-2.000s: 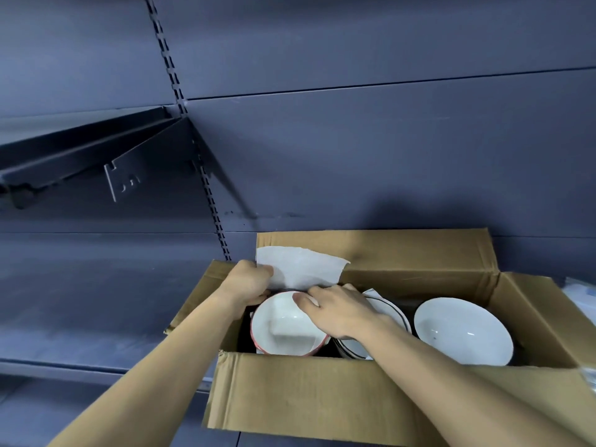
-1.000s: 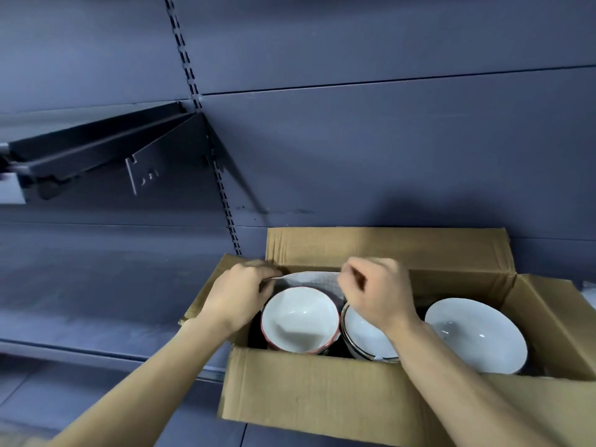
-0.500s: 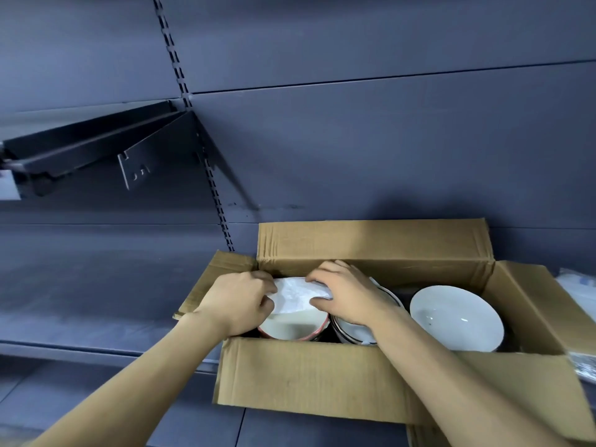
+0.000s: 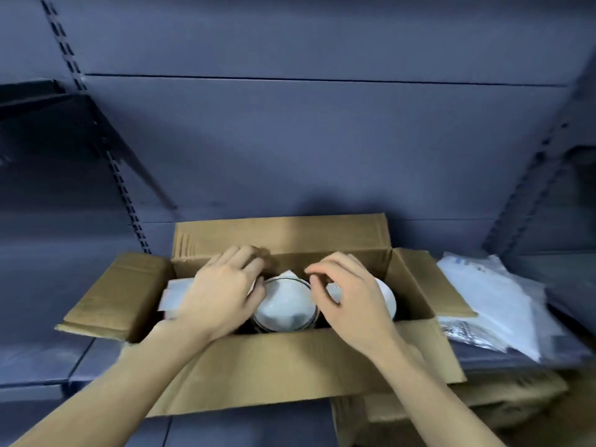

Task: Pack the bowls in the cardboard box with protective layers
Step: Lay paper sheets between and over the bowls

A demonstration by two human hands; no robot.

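An open cardboard box [image 4: 277, 362] stands on a dark shelf. In its middle a bowl with a dark rim [image 4: 285, 304] shows a white inside. A larger white bowl [image 4: 388, 296] lies at the right, mostly hidden by my right hand [image 4: 348, 295], which hovers over the box with curled fingers apart and nothing in it. My left hand [image 4: 222, 291] lies flat over the left part of the box, pressing on a white protective sheet [image 4: 175, 296] that covers what is beneath. The red-rimmed bowl is hidden.
The box flaps stand open at the back [image 4: 280, 233], left [image 4: 119, 291] and right [image 4: 432, 285]. A stack of white plastic-wrapped sheets [image 4: 493, 301] lies on the shelf to the right. Flattened cardboard [image 4: 451, 411] sits below right. A dark shelf bracket [image 4: 42, 101] juts out upper left.
The white sheet has gone down over the left bowl and now lies spread under my left hand. My right hand has let go of it and moved right over the large bowl.
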